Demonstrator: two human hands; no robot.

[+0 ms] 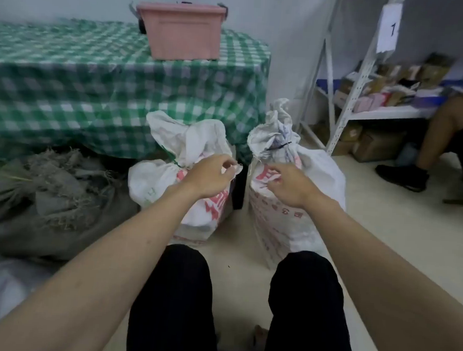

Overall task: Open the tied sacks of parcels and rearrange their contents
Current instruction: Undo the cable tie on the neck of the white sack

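A pink bin (182,31) sits on the green-checked tablecloth (68,84), near white shelving (360,83).

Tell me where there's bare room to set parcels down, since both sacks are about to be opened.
Bare floor lies right of the right sack, toward the shelving. The checked tablecloth is bare left of the pink bin. Crowded: the gap between the sacks, and the burlap heap beside the left sack.

I see a pale floor (383,239) carrying two tied white sacks, one at centre (154,181) and one right of centre (314,175), with a grey-green sack (47,204) slumped at left. A checked table (68,78) at upper left bears a pink bin (182,34). The shelf (391,112) at right holds parcels (393,87).
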